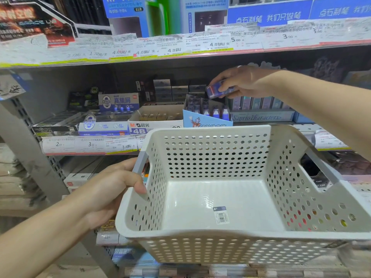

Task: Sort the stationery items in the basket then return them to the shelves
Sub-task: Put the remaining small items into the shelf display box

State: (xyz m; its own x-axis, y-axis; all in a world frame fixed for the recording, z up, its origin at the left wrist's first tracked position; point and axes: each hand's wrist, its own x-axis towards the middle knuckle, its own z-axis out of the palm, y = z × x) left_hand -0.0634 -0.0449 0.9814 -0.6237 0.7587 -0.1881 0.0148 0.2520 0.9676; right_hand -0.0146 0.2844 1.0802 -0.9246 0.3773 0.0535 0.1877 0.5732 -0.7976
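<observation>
The left hand [112, 189] grips the handle of a basket [220, 235] that looks emptied, while the right hand [241, 83] pinches what seems the last item, a small blue packet [217, 90], above its display box [207, 115].

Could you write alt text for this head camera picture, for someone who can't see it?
A person's right hand holds a small blue packet above a blue display box on a shop shelf. The left hand grips the handle of a white perforated basket, which holds no goods, only a barcode sticker.
</observation>
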